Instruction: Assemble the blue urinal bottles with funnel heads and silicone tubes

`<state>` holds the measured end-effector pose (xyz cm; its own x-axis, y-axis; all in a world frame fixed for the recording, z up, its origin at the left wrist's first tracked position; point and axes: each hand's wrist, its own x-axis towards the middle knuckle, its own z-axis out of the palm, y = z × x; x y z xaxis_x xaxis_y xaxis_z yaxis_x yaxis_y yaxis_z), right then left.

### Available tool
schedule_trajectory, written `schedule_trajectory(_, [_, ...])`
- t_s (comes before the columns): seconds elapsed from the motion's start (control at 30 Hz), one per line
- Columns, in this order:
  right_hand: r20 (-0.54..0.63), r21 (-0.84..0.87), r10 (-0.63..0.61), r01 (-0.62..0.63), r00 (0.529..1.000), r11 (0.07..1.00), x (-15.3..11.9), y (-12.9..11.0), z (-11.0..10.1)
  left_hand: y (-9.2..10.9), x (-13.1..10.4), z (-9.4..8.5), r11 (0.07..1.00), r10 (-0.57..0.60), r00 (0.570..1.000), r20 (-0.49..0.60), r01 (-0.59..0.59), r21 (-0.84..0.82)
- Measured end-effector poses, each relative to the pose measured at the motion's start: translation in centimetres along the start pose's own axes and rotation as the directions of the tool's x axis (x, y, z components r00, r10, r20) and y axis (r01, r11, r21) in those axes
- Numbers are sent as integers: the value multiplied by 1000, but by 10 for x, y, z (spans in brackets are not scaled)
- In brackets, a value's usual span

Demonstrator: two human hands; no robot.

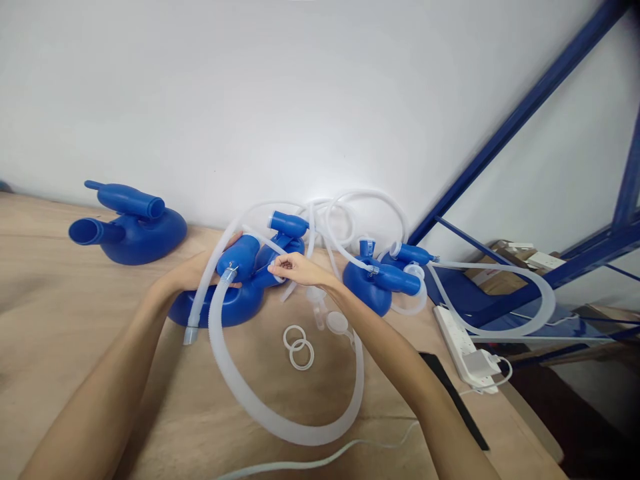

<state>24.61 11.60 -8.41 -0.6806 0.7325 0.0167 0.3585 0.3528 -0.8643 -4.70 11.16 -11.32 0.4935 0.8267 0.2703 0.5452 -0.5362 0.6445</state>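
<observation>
A blue plastic urinal bottle (226, 307) lies on the table in front of me. My left hand (197, 272) wraps round its upper blue cup (239, 259), fingers partly hidden behind. From the metal-clipped end of this cup, a translucent corrugated hose (280, 430) loops toward me and to the right. Another length of hose (203, 293), with a clear end fitting, hangs over my left hand. My right hand (295, 268) is closed at the bottle's neck, fingertips pinched by its whitish mouth; whatever they grip is too small to tell.
Two white rings (299, 347) and a clear cap (337, 323) lie on the table (195, 413). Another blue bottle (145, 240) stands left; more bottles (367, 283) with hoses sit right. A power strip (457, 340), black flat object (453, 397) and blue metal frame (505, 137) are on the right.
</observation>
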Motion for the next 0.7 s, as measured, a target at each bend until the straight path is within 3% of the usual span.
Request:
schedule_trajectory(0.17, [42, 74, -31, 28, 999, 997, 4, 8, -2, 3, -1, -1, 999, 32, 999, -14, -32, 6])
schedule_trajectory(0.27, [-91, 250, -42, 64, 995, 966, 2, 14, -2, 2, -2, -3, 998, 53, 998, -20, -53, 24])
schedule_trajectory(0.33, [-123, 273, -49, 82, 991, 958, -8, 12, -3, 1, -4, -4, 998, 57, 998, -29, -55, 36])
schedule_trajectory(0.4, [-36, 77, -71, 74, 997, 994, -23, 4, -3, 0, -4, -5, 998, 52, 998, -41, -50, 47])
schedule_trajectory(0.47, [63, -269, -65, 80, 996, 960, -42, -6, -1, 0, -4, -5, 998, 39, 998, -42, -37, 51])
schedule_trajectory(0.57, [266, -643, 76, 119, 961, 756, -70, -14, 7, 1, -3, -5, 998, 33, 999, -34, -31, 50])
schedule_trajectory(0.7, [325, -813, 261, 127, 909, 569, -92, -7, 22, 2, -2, -6, 997, 52, 998, -27, -50, 63])
